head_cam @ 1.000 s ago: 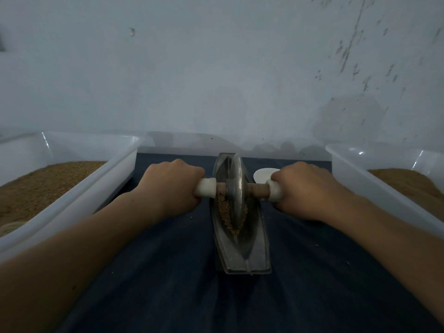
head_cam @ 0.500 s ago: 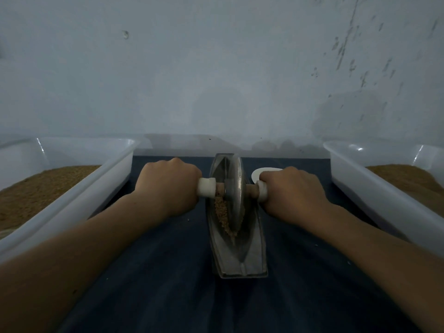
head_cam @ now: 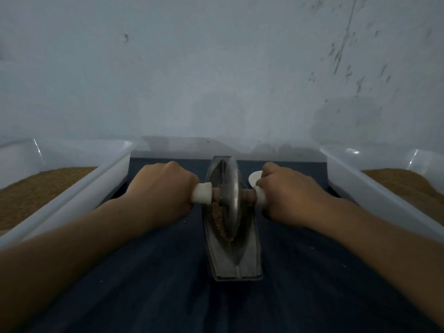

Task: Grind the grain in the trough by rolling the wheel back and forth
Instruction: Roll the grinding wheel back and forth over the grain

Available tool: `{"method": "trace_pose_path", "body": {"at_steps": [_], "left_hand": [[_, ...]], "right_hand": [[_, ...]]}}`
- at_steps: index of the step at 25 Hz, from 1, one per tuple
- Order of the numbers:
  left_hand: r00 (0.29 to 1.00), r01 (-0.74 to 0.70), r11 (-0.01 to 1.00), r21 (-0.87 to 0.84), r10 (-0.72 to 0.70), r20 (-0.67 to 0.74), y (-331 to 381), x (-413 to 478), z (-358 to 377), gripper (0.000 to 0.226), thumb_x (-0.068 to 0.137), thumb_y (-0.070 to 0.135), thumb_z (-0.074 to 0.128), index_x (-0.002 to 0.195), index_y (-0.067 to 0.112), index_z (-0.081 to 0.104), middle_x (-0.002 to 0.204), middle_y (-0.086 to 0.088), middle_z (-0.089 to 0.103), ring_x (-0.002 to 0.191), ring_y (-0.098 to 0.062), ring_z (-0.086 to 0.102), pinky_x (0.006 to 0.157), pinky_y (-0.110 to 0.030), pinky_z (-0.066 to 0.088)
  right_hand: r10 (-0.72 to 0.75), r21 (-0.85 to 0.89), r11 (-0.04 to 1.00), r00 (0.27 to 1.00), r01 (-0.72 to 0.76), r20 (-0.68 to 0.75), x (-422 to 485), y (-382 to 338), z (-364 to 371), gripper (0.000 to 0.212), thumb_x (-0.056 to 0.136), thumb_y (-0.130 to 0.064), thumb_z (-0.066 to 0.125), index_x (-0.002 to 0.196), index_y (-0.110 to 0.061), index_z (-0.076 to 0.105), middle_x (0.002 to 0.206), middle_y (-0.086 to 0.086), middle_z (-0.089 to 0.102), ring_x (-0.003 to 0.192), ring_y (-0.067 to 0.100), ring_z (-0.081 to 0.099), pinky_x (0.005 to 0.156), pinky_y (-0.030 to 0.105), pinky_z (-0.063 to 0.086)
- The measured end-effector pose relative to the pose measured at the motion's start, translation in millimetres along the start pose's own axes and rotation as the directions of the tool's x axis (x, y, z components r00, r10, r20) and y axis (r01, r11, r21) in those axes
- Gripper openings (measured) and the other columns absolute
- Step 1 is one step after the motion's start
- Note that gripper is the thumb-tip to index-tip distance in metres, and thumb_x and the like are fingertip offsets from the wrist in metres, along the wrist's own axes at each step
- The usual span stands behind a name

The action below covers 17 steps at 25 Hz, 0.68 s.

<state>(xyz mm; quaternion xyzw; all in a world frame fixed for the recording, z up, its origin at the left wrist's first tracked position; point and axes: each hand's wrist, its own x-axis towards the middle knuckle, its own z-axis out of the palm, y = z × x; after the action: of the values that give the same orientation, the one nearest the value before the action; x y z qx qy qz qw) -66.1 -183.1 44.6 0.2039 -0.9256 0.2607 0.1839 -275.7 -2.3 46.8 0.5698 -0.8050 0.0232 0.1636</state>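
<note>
The trough (head_cam: 236,258) lies on the counter (head_cam: 144,284) with its long axis running straight away from the person. The wheel (head_cam: 231,195) stands upright in its far half. The axle (head_cam: 248,195) crosses the trough at a right angle, so the rolling line runs fore and aft between the 2 arms.

The left hand (head_cam: 163,188) is closed around the axle's left white grip. The right hand (head_cam: 286,193) is closed around the right grip. Both are knuckles up, about level and equally near the wheel, with forearms reaching forward and converging.

The grain (head_cam: 217,217) sits in the groove, at the wheel's left face and just nearer the person. Most of the bare trough lies on the near side, so the next stroke is probably a pull toward the body, kept square to hold the wheel in the groove.
</note>
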Motion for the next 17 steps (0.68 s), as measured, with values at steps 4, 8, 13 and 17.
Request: {"method": "trace_pose_path", "body": {"at_steps": [4,8,13,17], "left_hand": [[0.984,0.165,0.985,-0.039,-0.162,0.072,5.8,8.9,6.2,0.024,0.082,0.047,0.062,0.074,0.033,0.044,0.064,0.010,0.037,0.052,-0.015,0.037,0.048,-0.027,0.028],[0.944,0.310,0.943,-0.123,-0.290,0.158,10.9,31.9,10.0,0.012,0.090,0.038,0.057,0.086,0.027,0.059,0.081,0.005,0.057,0.068,-0.018,0.050,0.060,-0.032,0.037],[0.987,0.160,0.987,-0.018,-0.159,0.026,7.9,-3.0,-0.5,0.027,0.075,0.047,0.064,0.066,0.034,0.042,0.060,0.012,0.033,0.048,-0.012,0.029,0.048,-0.026,0.026],[0.978,0.206,0.977,0.050,-0.205,-0.027,14.2,9.5,1.3,0.019,0.076,0.042,0.064,0.067,0.032,0.051,0.057,0.010,0.032,0.045,-0.011,0.024,0.046,-0.024,0.019]], "right_hand": [[0.051,-0.014,0.999,0.999,-0.052,-0.012,14.9,1.4,-1.2,0.022,0.078,-0.042,0.070,0.069,-0.036,0.051,0.078,-0.013,0.054,0.070,0.013,0.056,0.053,0.029,0.038],[0.111,-0.120,0.985,0.987,-0.124,-0.113,42.8,-10.6,-4.5,0.027,0.088,-0.042,0.068,0.070,-0.030,0.052,0.072,-0.006,0.054,0.068,0.017,0.055,0.057,0.029,0.040],[-0.004,-0.190,0.981,0.965,-0.048,-0.262,-9.6,-2.4,7.1,0.037,0.064,-0.050,0.068,0.059,-0.031,0.037,0.053,-0.012,0.034,0.044,0.003,0.030,0.042,0.020,0.017],[0.080,-0.144,0.981,0.952,-0.127,-0.296,3.1,-4.8,19.1,0.039,0.072,-0.051,0.069,0.060,-0.031,0.037,0.055,-0.013,0.037,0.045,0.008,0.029,0.045,0.021,0.020]]}}
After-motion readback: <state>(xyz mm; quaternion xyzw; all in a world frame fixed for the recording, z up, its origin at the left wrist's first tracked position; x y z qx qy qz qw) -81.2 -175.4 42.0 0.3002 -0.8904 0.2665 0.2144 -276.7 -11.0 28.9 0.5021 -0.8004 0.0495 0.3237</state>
